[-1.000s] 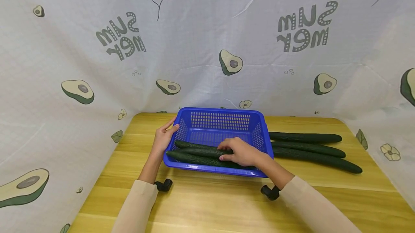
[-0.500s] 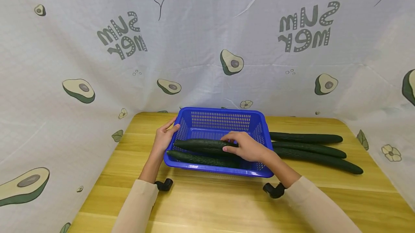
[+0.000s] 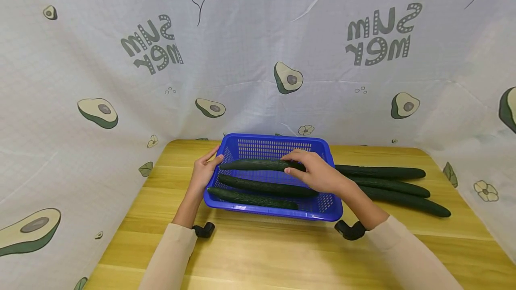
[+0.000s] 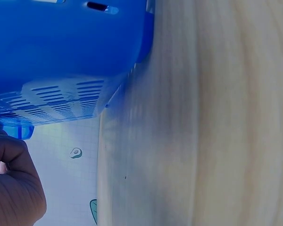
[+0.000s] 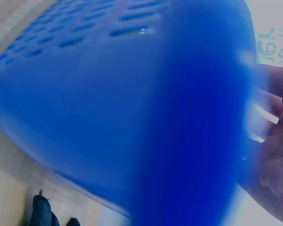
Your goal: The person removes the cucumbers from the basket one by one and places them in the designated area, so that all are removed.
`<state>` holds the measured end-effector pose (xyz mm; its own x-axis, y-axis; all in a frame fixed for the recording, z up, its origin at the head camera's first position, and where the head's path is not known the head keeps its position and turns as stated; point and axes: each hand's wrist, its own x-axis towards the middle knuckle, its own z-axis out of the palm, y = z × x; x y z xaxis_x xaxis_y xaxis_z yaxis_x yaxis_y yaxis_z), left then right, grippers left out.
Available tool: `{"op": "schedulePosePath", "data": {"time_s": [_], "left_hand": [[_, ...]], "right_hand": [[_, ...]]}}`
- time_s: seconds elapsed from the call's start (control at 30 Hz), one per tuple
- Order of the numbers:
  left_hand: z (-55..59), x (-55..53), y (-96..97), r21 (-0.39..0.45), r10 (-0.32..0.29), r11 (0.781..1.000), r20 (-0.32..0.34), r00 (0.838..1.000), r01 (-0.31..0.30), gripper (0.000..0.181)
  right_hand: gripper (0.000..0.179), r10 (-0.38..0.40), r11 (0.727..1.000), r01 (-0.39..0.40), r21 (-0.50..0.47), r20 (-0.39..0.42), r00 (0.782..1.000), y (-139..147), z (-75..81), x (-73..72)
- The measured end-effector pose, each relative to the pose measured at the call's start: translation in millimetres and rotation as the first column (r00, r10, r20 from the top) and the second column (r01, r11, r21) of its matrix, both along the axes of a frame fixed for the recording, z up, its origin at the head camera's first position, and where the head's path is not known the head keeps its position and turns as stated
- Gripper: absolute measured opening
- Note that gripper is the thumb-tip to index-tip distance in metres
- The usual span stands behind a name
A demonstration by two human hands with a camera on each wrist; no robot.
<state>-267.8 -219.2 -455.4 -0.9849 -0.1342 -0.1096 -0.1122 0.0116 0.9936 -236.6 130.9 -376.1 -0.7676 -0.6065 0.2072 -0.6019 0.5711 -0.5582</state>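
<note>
A blue plastic basket (image 3: 274, 213) with slotted walls sits on the wooden table. My left hand (image 3: 203, 173) holds its left rim, thumb on the edge; the left wrist view shows this hand (image 4: 16, 188) beside the slotted wall. Inside, my right hand (image 3: 316, 173) grips the right part of a long dark green cucumber (image 3: 255, 164), the rearmost in the basket. Two more cucumbers lie in front, a middle one (image 3: 266, 187) and one (image 3: 251, 197) along the near wall. In the right wrist view the basket wall (image 5: 94, 108) covers much of my right hand (image 5: 273, 136).
Several cucumbers lie on the table right of the basket: a rear one (image 3: 387, 172), a middle one (image 3: 397, 186) and a front one (image 3: 407, 200). A white curtain (image 3: 250, 57) with avocado prints hangs behind. The wooden table (image 3: 262, 258) extends in front.
My right hand has carried a cucumber back, away from the near wall, within the basket. The cucumbers inside now lie spread apart. My left hand stays on the rim.
</note>
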Motion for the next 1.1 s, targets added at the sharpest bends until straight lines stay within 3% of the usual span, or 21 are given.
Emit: {"op": "schedulePosePath", "data": {"time_s": [0.13,0.37,0.53,1.1], "left_hand": [[-0.1,1.1,0.2,0.0,-0.004,1.0,-0.01,1.0,0.004,0.052],[1.3,2.2,0.0,0.013,-0.01,1.0,0.029,1.0,0.01,0.052],[0.4,4.1,2.3,-0.011,0.004,1.0,0.006,1.0,-0.004,0.05],[4.3,3.9,3.6,-0.015,-0.002,1.0,-0.003,1.0,0.002,0.053]], "right_hand": [[0.041,-0.033,0.999,0.033,-0.018,-0.008,0.999,5,9.3,2.6],[0.042,-0.068,0.997,0.065,-0.051,-0.056,0.996,20,24.7,4.1],[0.039,-0.096,0.995,0.092,-0.048,-0.09,0.991,39,33.7,6.5],[0.041,-0.233,0.972,0.235,0.016,-0.08,0.969,133,27.4,31.7]]}}
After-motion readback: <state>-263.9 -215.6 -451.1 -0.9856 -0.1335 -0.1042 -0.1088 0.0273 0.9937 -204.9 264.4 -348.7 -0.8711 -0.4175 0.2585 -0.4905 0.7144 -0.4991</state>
